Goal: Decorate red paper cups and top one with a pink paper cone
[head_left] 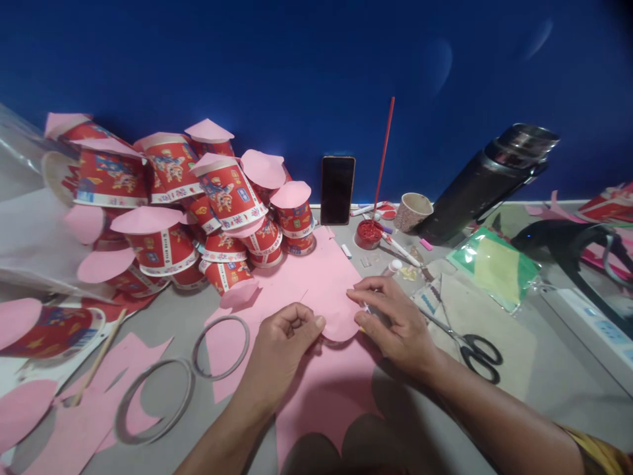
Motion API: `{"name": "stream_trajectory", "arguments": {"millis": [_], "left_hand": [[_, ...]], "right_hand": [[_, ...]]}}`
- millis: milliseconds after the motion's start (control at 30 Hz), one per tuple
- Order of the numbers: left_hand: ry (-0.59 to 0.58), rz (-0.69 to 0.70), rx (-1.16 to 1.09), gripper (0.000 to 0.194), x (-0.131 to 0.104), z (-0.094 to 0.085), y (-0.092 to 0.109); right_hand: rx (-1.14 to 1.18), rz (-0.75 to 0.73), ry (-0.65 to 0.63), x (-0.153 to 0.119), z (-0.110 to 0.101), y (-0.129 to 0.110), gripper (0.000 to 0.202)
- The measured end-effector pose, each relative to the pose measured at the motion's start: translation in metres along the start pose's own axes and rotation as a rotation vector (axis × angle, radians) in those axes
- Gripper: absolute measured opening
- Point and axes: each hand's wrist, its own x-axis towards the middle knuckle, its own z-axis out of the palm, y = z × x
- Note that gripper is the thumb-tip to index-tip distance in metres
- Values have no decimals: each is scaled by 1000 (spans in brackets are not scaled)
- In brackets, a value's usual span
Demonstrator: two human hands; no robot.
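A pink paper disc (340,323) is held low over the table between my two hands. My left hand (289,340) is closed, its thumb and curled fingers pinching the disc's left edge. On the other side, my right hand (398,323) grips the right edge between thumb and fingertips. A small white and yellow bit shows by the right fingers, too small to name. Beneath the hands lies a pink paper sheet (326,389) with round cut-outs along its front edge. Two grey rings (220,318) lie left of my left hand.
Red printed paper cups (171,251) with pink paper tops are piled at the left. A phone (337,191) leans on the blue wall. Scissors (477,349), a black flask (482,185), markers (399,249), a small red pot (368,236) and a green packet (494,264) lie or stand at the right.
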Motion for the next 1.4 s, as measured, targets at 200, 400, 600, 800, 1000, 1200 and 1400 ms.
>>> {"name": "stream_trajectory", "arguments": {"millis": [200,400,600,800,1000,1200,1400], "left_hand": [[-17,-11,6,35,2,0,0],[-29,-47,-88,38,1,2,0],[-51,-71,-168,41,1,2,-1],[-74,-100,-249,42,2,1,-4],[-92,-111,-335,38,3,1,-8],[-113,-107,-422,34,3,2,-13],[-119,-94,-440,32,3,3,-16]], "right_hand": [[-150,-99,70,0,-4,-6,18],[-210,-158,61,0,-4,-7,16],[-190,-141,86,0,-1,-6,15],[-193,-139,71,0,-1,-6,15],[-185,-158,61,-1,-2,-6,17],[-201,-170,48,-1,-3,-6,17],[-212,-172,54,-1,-2,-5,16]]}}
